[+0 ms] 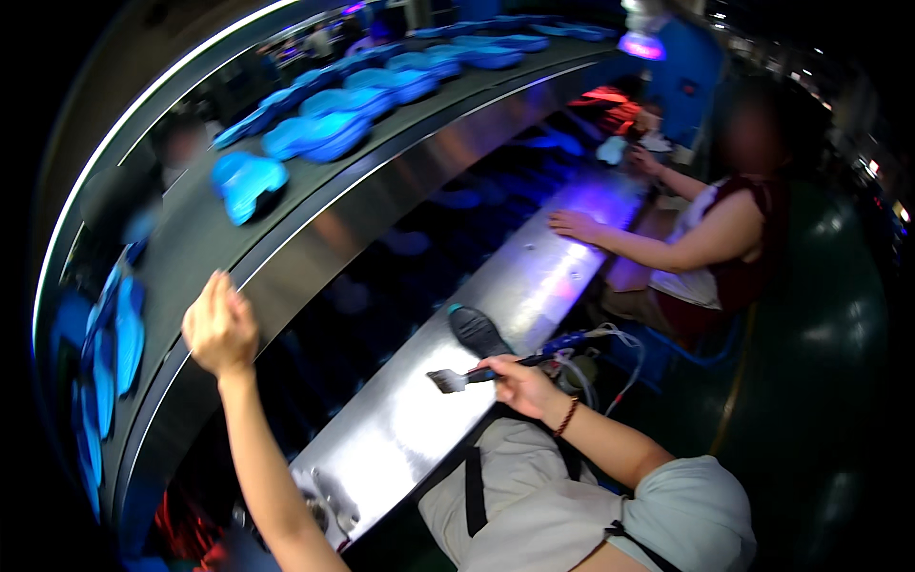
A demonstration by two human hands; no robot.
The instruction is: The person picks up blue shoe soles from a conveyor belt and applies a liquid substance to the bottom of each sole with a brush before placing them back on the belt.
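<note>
My left hand [221,329] is raised at the near edge of a curved conveyor belt [181,250], its fingers stretched upward and nothing visible in them. A single blue curved piece [246,183] lies on the belt beyond it. In my right hand [522,383] is a flat brush [448,381] with dark bristles and a dark handle, held over the metal bench [400,434]. A blue hose [562,343] runs from near the handle's back end. Just behind the brush, a dark shoe sole [479,331] with a teal end lies on the bench.
More blue shoe-shaped trays [329,133] line the belt, with others [129,329] at far left. A co-worker [715,238] sits at the right, one hand on the bench. Under the belt is a dark shelf with dim shapes. Metal fittings [329,505] stand at the bench's near end.
</note>
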